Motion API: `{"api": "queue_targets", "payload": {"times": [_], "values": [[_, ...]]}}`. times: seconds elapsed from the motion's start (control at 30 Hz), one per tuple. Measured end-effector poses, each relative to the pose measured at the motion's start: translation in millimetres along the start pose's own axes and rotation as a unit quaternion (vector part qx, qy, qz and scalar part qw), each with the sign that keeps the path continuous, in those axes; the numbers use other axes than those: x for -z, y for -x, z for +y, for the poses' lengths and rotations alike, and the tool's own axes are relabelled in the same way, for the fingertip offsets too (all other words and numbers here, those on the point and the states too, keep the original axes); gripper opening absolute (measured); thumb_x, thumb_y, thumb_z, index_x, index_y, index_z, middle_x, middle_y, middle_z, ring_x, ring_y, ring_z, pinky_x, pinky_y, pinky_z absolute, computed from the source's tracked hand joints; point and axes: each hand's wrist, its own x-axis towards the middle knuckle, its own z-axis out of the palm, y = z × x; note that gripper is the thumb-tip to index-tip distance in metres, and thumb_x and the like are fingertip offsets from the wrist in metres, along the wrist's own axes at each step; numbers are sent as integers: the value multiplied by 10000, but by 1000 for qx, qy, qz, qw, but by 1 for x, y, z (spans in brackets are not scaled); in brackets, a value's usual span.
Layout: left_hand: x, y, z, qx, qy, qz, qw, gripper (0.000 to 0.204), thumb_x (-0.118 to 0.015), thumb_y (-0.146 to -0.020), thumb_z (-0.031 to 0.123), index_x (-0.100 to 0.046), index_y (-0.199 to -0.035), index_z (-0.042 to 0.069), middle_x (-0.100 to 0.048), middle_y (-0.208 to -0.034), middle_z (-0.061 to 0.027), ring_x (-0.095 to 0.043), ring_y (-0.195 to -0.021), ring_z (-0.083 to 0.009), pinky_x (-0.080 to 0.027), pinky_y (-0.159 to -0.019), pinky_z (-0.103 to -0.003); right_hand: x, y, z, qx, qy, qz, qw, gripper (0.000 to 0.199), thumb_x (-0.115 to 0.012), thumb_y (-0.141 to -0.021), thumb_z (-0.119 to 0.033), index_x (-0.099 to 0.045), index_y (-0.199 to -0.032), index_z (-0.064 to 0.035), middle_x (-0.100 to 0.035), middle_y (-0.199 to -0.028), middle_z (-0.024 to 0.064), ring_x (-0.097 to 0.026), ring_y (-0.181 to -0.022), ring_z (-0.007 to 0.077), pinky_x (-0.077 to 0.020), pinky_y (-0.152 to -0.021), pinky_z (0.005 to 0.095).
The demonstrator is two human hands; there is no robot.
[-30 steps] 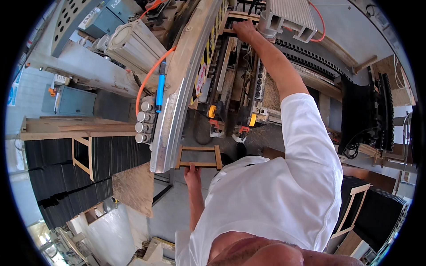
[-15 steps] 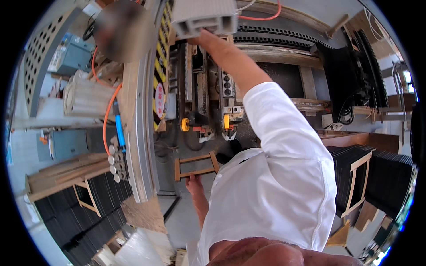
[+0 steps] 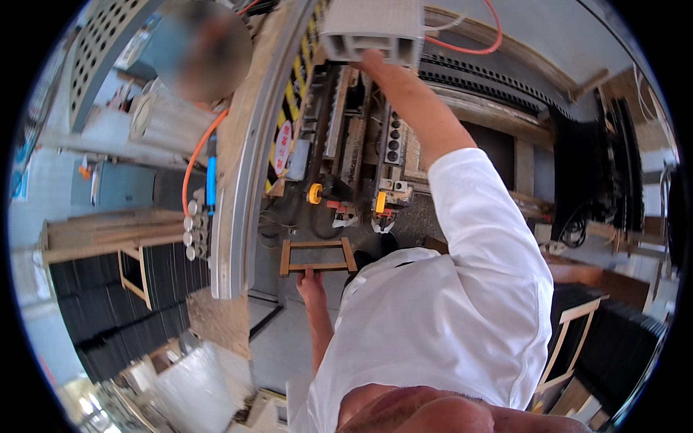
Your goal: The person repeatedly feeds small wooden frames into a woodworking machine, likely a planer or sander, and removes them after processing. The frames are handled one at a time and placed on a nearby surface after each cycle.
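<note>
My left hand (image 3: 310, 283) grips the lower rail of a small rectangular wooden frame (image 3: 315, 268), fingers closed round it. The frame hangs low over the floor, its middle open. My right arm reaches up to a pale grey ribbed housing (image 3: 372, 25) above the machine. There my right hand (image 3: 372, 60) is at the housing's lower opening; its fingers are hidden inside, so what they touch does not show. Below that arm lie the machine's rails and a block with round black sockets (image 3: 394, 137), plus two yellow knobs, one of them the left knob (image 3: 315, 193).
A long metal rail (image 3: 238, 209) with yellow-black warning tape runs along my left. An orange hose (image 3: 193, 155) and a blue tool (image 3: 211, 180) hang beside it. Stacks of dark panels (image 3: 94, 296) stand at lower left, with more dark panels (image 3: 626, 343) at right.
The whole view has turned slightly, so the machine and housing sit further right. The wooden frame stays in my left hand, now more level in view. My right hand remains at the housing.
</note>
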Motion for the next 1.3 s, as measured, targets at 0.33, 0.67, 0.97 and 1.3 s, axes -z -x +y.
{"api": "queue_targets", "payload": {"times": [0.33,0.67,0.97,1.3], "values": [[-5,28,-6,-18,-10,61,998,181,-584,-911,112,-579,-1078,44,-618,-1004,-45,-605,-907,-167,-522,-793,-347,26,7,-3,38,18,-5,999,205,-616,-781,-109,-670,-978,-132,-687,-985,103,-654,-960,330,-414,-896,591],[-7,67,53,-164,-79,93,979,214,-578,-929,137,-593,-1094,2,-637,-983,-28,-598,-881,-125,-514,-752,-290,39,12,2,47,51,-23,997,197,-600,-787,-122,-673,-969,-114,-697,-976,126,-661,-959,350,-389,-946,611],[58,155,196,-338,-53,91,935,251,-524,-968,134,-577,-1160,-19,-668,-1054,-85,-640,-936,-163,-534,-821,-309,52,15,-19,4,94,-73,993,309,-710,-761,-215,-654,-1059,-157,-678,-1064,105,-616,-1071,329,-396,-978,573],[175,90,434,-426,85,6,901,310,-461,-972,111,-502,-1202,-94,-589,-1221,-233,-594,-1120,-317,-470,-1008,-408,154,122,-97,55,-282,162,944,239,-705,-803,-229,-647,-959,-58,-658,-935,153,-632,-916,346,-486,-762,420]]}}
